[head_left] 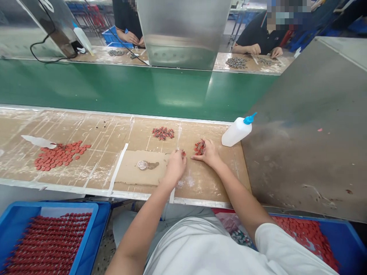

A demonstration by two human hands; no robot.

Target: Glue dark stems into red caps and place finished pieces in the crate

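In the head view, the left hand (175, 166) is over the counter (205, 187), its fingertips closed together on what looks like a small red piece (184, 153); how firm the pinch is cannot be told. The right hand (211, 153) has its thumb and fingers apart, curved around the near and far sides of a small pile of red and metallic pieces (198, 148), just right of the left hand's fingertips.

Ahead and slightly left of the left hand lies a second cluster of similar pieces (163, 133). Directly left of that hand is a cardboard sheet (127, 173) bearing a small round dish (142, 165) beside a dark wet-looking patch. Well to the left are loose red discs (53, 157), with a pale tapered object (38, 141) at their far edge. Beyond the right hand, to its right, a white bottle with a blue nozzle (235, 133) stands tilted in view.

The step in hand appears to be picking or sorting single pieces from the pile. Handling them calls for a light fingertip pinch by the left hand, with the right hand's fingers loose enough to keep the pile together without scattering it.
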